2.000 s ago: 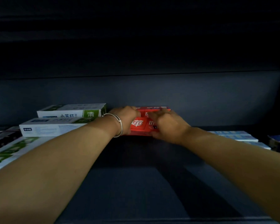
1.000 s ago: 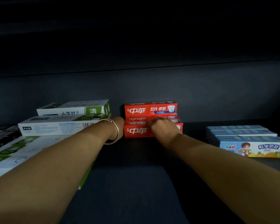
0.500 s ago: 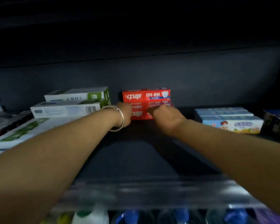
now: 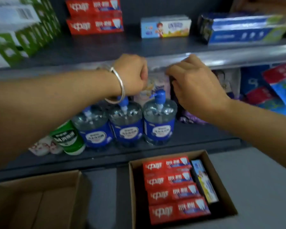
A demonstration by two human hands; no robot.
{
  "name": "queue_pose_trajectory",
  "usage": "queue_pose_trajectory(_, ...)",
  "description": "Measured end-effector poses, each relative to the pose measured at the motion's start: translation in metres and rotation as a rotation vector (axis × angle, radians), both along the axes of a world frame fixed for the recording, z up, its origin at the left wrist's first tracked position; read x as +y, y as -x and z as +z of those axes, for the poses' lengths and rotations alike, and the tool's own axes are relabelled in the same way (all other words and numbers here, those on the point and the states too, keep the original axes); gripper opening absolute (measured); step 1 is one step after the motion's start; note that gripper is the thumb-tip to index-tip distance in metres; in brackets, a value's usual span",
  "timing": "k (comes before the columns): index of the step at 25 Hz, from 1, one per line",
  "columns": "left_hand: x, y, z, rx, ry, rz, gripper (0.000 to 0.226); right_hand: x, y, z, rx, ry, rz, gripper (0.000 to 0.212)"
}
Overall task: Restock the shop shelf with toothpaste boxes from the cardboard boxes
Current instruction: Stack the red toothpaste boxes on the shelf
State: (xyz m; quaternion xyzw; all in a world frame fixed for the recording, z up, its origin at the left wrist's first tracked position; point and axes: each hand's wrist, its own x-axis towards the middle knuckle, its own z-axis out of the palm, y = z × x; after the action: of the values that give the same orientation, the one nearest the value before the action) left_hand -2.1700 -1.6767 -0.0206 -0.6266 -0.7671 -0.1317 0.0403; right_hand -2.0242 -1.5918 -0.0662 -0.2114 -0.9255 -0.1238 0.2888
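Observation:
Two red toothpaste boxes (image 4: 95, 17) are stacked at the back of the upper shelf (image 4: 106, 48). My left hand (image 4: 130, 75), with a silver bangle on the wrist, hangs in front of the shelf edge with curled fingers and holds nothing. To its right, my right hand (image 4: 196, 85) hovers with loosely bent fingers, also without a box. Below on the floor, an open cardboard box (image 4: 221, 187) holds several red toothpaste boxes (image 4: 173, 189) and one yellow-blue box (image 4: 203, 179) along its right side. A second cardboard box (image 4: 31, 204) at lower left looks empty.
White-green boxes (image 4: 23, 30) fill the upper shelf's left. A children's toothpaste box (image 4: 165, 28) and blue boxes (image 4: 243, 28) stand to the right. On the lower shelf stand three blue-labelled pump bottles (image 4: 127, 124), a green bottle (image 4: 68, 138) and packets (image 4: 279, 90).
Both hands have let go of the red boxes and pulled back out of the shelf. My view has tipped down, bringing the lower shelf and the cardboard boxes into sight.

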Motion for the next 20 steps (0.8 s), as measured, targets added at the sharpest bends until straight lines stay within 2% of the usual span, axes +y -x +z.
queue_pose_trajectory(3, -0.014, -0.029, -0.091, -0.101, 0.259, -0.053, 0.011, -0.004, -0.051, -0.082, -0.121, 0.109, 0.027, 0.018)
queue_pose_trajectory(6, -0.02, -0.051, -0.183, -0.157, 0.492, -0.093, 0.021, -0.005, -0.075, -0.175, -0.393, 0.322, 0.018, 0.021)
queue_pose_trajectory(8, -0.021, -0.06, -0.233, -0.174, 0.597, -0.124, 0.028, -0.003, -0.076, -0.224, -0.598, 0.475, -0.012, 0.034)
queue_pose_trajectory(10, -0.022, -0.064, -0.272, -0.2, 0.656, -0.15, 0.033, -0.002, -0.07, -0.255, -0.696, 0.57, -0.015, 0.049)
queue_pose_trajectory(13, -0.022, -0.066, -0.307, -0.216, 0.718, -0.18, 0.041, 0.0, -0.058, -0.284, -0.697, 0.565, -0.014, 0.058)
queue_pose_trajectory(16, -0.024, -0.068, -0.319, -0.246, 0.762, -0.215, 0.044, -0.002, -0.05, -0.298, -0.62, 0.512, -0.065, 0.05)
queue_pose_trajectory(20, -0.031, -0.075, -0.321, -0.295, 0.787, -0.25, 0.05, -0.01, -0.044, -0.302, -0.612, 0.474, -0.145, 0.042)
